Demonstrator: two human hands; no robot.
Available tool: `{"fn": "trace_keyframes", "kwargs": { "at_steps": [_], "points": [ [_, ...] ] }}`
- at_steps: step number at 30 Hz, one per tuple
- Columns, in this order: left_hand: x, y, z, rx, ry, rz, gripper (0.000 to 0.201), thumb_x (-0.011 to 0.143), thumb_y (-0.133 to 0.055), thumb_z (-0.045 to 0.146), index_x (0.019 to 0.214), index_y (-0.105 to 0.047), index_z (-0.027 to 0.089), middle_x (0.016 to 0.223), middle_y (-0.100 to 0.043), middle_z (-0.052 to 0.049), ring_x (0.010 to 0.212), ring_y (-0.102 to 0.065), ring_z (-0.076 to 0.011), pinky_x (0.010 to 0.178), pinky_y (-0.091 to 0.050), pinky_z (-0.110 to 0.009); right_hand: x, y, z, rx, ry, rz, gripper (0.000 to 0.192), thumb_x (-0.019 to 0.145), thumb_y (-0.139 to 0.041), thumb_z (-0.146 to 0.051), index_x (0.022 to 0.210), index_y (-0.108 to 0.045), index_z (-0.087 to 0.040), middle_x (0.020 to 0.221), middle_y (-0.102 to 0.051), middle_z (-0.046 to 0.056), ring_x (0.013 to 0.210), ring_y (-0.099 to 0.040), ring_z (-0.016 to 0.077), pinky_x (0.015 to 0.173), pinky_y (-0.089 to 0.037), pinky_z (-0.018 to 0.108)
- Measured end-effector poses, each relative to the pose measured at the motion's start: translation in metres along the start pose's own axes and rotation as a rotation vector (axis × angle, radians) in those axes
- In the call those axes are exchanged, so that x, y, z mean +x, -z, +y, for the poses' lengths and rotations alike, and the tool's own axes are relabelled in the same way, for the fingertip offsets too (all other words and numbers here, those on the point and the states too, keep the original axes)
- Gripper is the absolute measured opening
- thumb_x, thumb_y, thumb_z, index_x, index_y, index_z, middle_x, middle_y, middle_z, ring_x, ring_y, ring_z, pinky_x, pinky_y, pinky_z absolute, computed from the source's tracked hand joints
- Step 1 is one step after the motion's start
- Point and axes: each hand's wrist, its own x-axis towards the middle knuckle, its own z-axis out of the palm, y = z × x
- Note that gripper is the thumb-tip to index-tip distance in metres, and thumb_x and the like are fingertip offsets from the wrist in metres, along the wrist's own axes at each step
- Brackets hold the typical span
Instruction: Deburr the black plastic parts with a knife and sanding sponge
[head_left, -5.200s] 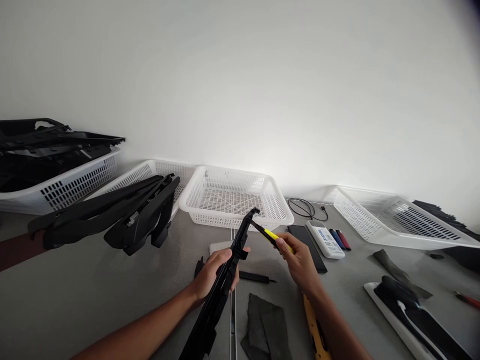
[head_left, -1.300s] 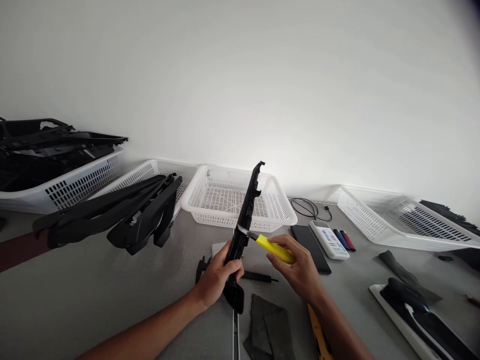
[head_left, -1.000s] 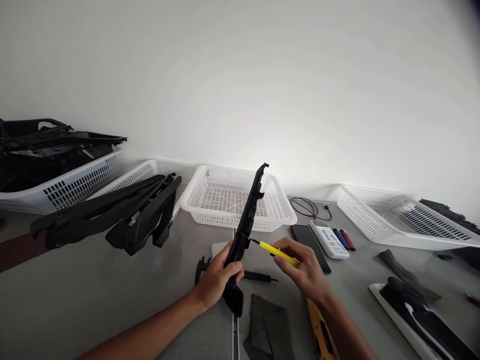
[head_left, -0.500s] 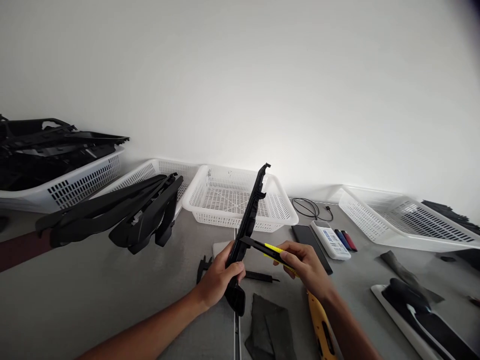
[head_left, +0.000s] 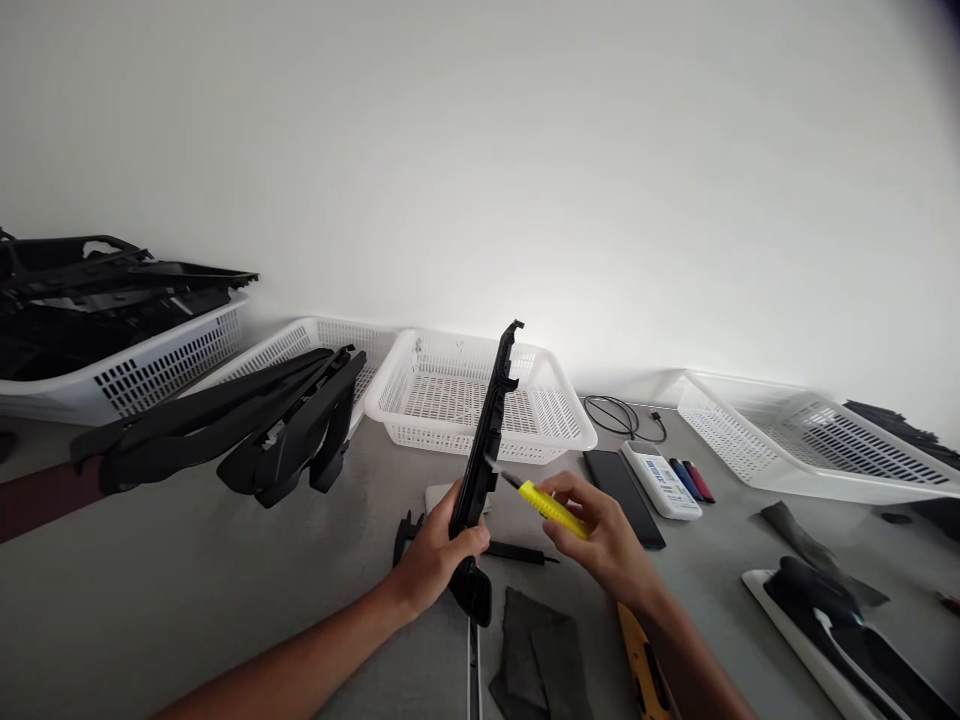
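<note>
My left hand [head_left: 442, 555] is closed round the lower part of a long black plastic trim piece [head_left: 491, 410], which stands tilted above the table with its narrow clipped end up. My right hand [head_left: 600, 530] grips a yellow utility knife [head_left: 553, 508]. Its blade points up and left, close to the right edge of the trim piece; whether it touches, I cannot tell. Under my hands lie a black caliper [head_left: 517, 552], partly hidden, and a dark grey cloth [head_left: 540, 650]. A yellow tool [head_left: 643, 665] lies partly behind my right forearm.
A white basket [head_left: 386, 405] stands behind the trim piece. More black trim pieces [head_left: 285, 420] rest at left, beside a heaped basket [head_left: 165, 350]. To the right are a black phone-like slab [head_left: 622, 495], a white box [head_left: 660, 480], a cable [head_left: 622, 415] and another basket [head_left: 727, 440].
The trim piece's upper end has swung slightly left. In my right hand the knife has turned, now showing its yellow side, with its blade still beside the trim's edge.
</note>
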Motion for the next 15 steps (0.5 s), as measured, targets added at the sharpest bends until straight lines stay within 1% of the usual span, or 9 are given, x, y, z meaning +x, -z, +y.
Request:
{"fn": "trace_keyframes", "kwargs": {
  "at_steps": [3,5,7,9,11,13,15],
  "points": [
    [-0.001,0.003,-0.001,0.051,0.010,-0.008,0.041,0.094,-0.067,0.037,0.130,-0.054,0.022,0.082,-0.052,0.004,0.070,-0.049,-0.0146,0.073,-0.046,-0.033,-0.003,0.003,-0.003,0.146,-0.047,-0.136,0.025,0.092,-0.069,-0.041,0.109,-0.073,-0.023,0.102,-0.068,0.006,0.090,-0.063,0.0223,0.079,-0.053,0.031],
    [-0.001,0.004,-0.001,0.069,0.008,-0.016,0.036,0.094,-0.067,0.037,0.125,-0.056,0.022,0.082,-0.052,0.004,0.071,-0.050,-0.0149,0.073,-0.045,-0.032,-0.003,0.003,-0.003,0.179,-0.085,-0.212,0.024,0.091,-0.070,-0.041,0.106,-0.075,-0.022,0.099,-0.069,0.005,0.088,-0.063,0.0219,0.078,-0.052,0.031],
    [-0.001,0.005,0.000,0.072,0.010,-0.017,0.031,0.094,-0.067,0.038,0.120,-0.057,0.023,0.082,-0.052,0.004,0.071,-0.050,-0.0150,0.073,-0.045,-0.032,-0.002,0.002,-0.002,0.182,-0.118,-0.247,0.026,0.092,-0.069,-0.042,0.104,-0.077,-0.021,0.094,-0.070,0.005,0.084,-0.063,0.0209,0.074,-0.050,0.029],
    [-0.001,0.005,0.001,0.068,0.013,-0.020,0.031,0.094,-0.067,0.040,0.118,-0.058,0.023,0.083,-0.052,0.004,0.071,-0.050,-0.0152,0.073,-0.045,-0.033,-0.001,0.001,0.001,0.194,-0.157,-0.231,0.030,0.094,-0.066,-0.046,0.102,-0.078,-0.019,0.083,-0.067,0.004,0.072,-0.058,0.0176,0.064,-0.045,0.027],
    [0.000,0.005,0.001,0.067,0.010,-0.032,0.035,0.094,-0.067,0.041,0.122,-0.058,0.023,0.083,-0.052,0.003,0.071,-0.049,-0.0155,0.074,-0.045,-0.033,0.000,0.001,0.004,0.221,-0.205,-0.196,0.036,0.095,-0.065,-0.050,0.099,-0.078,-0.017,0.071,-0.060,0.001,0.059,-0.050,0.0143,0.055,-0.039,0.026],
    [0.000,0.004,0.001,0.068,-0.007,-0.041,0.039,0.094,-0.066,0.042,0.126,-0.057,0.022,0.081,-0.052,0.003,0.072,-0.048,-0.0159,0.075,-0.043,-0.033,0.001,0.002,0.008,0.243,-0.237,-0.126,0.039,0.094,-0.065,-0.052,0.099,-0.078,-0.016,0.064,-0.056,-0.001,0.053,-0.044,0.0128,0.052,-0.036,0.026],
    [0.000,0.004,0.001,0.060,-0.023,-0.045,0.043,0.095,-0.064,0.041,0.132,-0.056,0.021,0.081,-0.053,0.003,0.074,-0.047,-0.0164,0.077,-0.041,-0.034,0.001,0.004,0.010,0.212,-0.224,-0.019,0.040,0.095,-0.064,-0.053,0.103,-0.077,-0.016,0.064,-0.056,-0.001,0.054,-0.045,0.0135,0.052,-0.037,0.027]
  ]
}}
